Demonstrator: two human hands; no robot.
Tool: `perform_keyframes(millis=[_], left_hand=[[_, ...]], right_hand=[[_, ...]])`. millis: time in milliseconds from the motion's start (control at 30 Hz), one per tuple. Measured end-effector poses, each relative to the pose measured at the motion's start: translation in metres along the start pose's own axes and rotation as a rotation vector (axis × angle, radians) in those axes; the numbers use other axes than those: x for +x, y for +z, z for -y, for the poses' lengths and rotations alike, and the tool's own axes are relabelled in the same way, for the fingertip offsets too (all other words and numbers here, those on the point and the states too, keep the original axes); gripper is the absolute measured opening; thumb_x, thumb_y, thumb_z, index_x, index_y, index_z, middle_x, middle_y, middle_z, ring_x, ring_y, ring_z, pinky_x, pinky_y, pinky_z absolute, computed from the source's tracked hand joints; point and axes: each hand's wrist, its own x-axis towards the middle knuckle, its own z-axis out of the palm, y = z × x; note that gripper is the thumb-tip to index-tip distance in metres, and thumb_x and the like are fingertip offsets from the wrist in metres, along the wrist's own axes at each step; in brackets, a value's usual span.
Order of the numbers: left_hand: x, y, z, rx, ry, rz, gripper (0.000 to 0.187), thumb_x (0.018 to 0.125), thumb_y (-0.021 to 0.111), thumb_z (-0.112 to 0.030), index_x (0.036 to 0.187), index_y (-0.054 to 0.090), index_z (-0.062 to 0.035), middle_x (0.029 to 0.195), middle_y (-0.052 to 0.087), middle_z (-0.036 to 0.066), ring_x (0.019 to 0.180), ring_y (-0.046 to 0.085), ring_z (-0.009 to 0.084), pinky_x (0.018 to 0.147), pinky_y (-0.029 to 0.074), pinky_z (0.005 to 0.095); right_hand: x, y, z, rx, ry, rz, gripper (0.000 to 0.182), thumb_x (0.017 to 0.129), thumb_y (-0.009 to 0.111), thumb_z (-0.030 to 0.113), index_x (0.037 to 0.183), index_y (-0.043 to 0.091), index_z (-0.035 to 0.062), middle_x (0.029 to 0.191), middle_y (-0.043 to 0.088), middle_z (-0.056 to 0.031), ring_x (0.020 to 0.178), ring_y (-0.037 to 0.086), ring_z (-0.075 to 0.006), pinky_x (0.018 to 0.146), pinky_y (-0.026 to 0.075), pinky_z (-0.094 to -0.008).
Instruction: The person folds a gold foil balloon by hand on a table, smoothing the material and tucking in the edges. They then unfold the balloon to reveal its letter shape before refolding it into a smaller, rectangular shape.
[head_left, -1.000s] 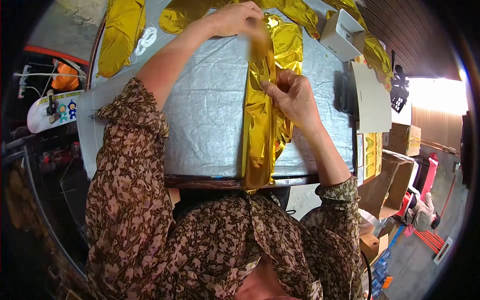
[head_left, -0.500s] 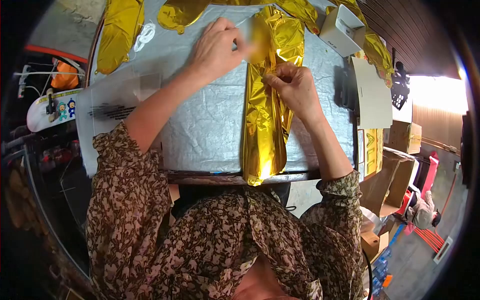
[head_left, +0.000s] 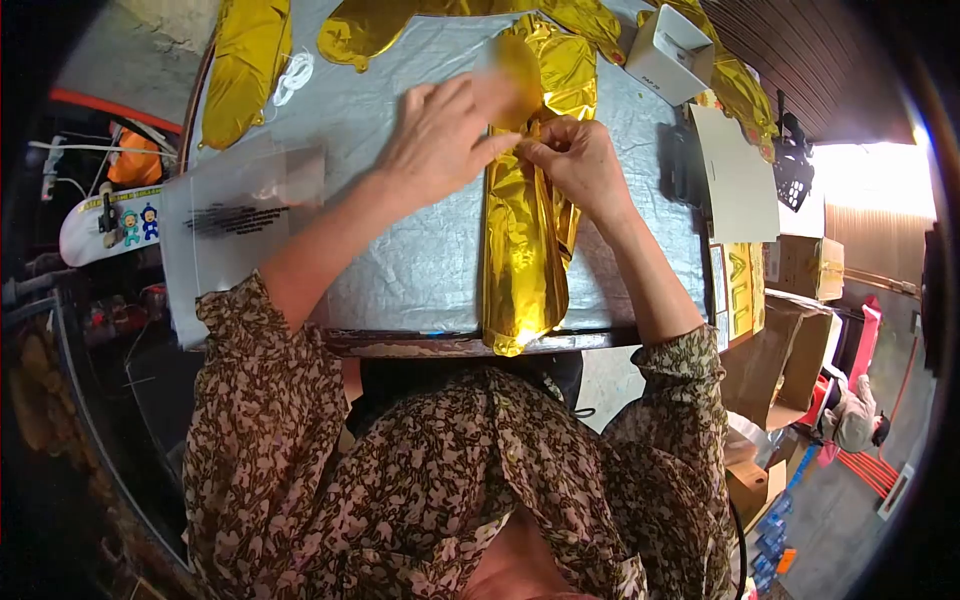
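A long gold foil balloon [head_left: 520, 260] lies flat and creased down the middle of the table, its near end at the front edge. My right hand [head_left: 583, 165] pinches the foil around its midpoint between thumb and fingers. From the left, my left hand [head_left: 440, 135] reaches over the balloon's edge, thumb stretched out beside the right fingertips. Its fingers stand apart from the thumb, and their tips are smeared by a blur over the foil.
More gold foil balloons [head_left: 245, 70] lie along the back and left of the silver-covered table [head_left: 400, 270]. White string [head_left: 293, 78] and a clear plastic bag [head_left: 235, 220] are at the left. A white box [head_left: 670, 60] stands back right, near cardboard boxes [head_left: 780, 360].
My left hand has come down and right, bringing its thumb beside my right fingertips. The right hand has shifted slightly up and left, still pinching the foil. The whole view has moved a little.
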Motion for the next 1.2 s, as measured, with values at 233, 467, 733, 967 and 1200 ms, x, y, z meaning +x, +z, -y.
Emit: perform_keyframes(millis=[233, 467, 733, 967, 1200], left_hand=[[-0.008, 0.013, 0.008, 0.012, -0.002, 0.129, 0.059, 0.107, 0.058, -0.043, 0.155, 0.052, -0.0092, 0.166, 0.043, 0.008, 0.152, 0.039, 0.0236, 0.12, 0.026, 0.0506], [-0.004, 0.008, 0.003, -0.05, -0.014, 0.168, 0.059, 0.107, 0.059, -0.042, 0.155, 0.051, -0.0086, 0.167, 0.041, 0.008, 0.153, 0.037, 0.024, 0.121, 0.025, 0.0524], [0.006, 0.0, 0.007, -0.083, 0.053, 0.245, 0.05, 0.105, 0.062, -0.033, 0.148, 0.052, -0.0101, 0.168, 0.039, 0.009, 0.16, 0.029, 0.0293, 0.124, 0.018, 0.0611], [0.01, 0.0, 0.009, -0.113, 0.061, 0.261, 0.054, 0.105, 0.062, -0.036, 0.15, 0.05, -0.0103, 0.167, 0.041, 0.01, 0.157, 0.035, 0.0278, 0.123, 0.019, 0.0584], [0.012, 0.006, 0.011, -0.034, 0.109, 0.184, 0.067, 0.103, 0.064, -0.043, 0.151, 0.05, 0.0014, 0.16, 0.046, 0.013, 0.152, 0.039, 0.0253, 0.12, 0.025, 0.0535]], right_hand=[[-0.015, -0.014, 0.019, -0.125, -0.143, 0.04, 0.026, 0.101, 0.074, 0.02, 0.106, 0.074, -0.0052, 0.075, 0.07, -0.0043, 0.063, 0.057, -0.0075, 0.058, 0.048, -0.0292], [-0.003, -0.048, -0.033, -0.746, -0.462, -0.202, 0.042, 0.109, 0.054, 0.018, 0.15, 0.056, 0.0108, 0.158, 0.054, -0.012, 0.147, 0.049, -0.038, 0.124, 0.032, -0.0585], [-0.013, -0.031, -0.043, -0.747, -0.518, -0.056, 0.05, 0.109, 0.056, 0.021, 0.157, 0.048, 0.0116, 0.164, 0.047, -0.01, 0.155, 0.039, -0.0343, 0.128, 0.023, -0.0563], [-0.018, -0.028, -0.032, -0.817, -0.522, -0.05, 0.052, 0.108, 0.057, 0.021, 0.158, 0.047, 0.0125, 0.165, 0.046, -0.0084, 0.156, 0.037, -0.0321, 0.129, 0.02, -0.0564], [-0.016, -0.027, -0.034, -0.792, -0.533, -0.01, 0.053, 0.106, 0.06, 0.022, 0.157, 0.049, 0.0134, 0.164, 0.046, -0.0096, 0.156, 0.037, -0.0323, 0.129, 0.024, -0.0568]])
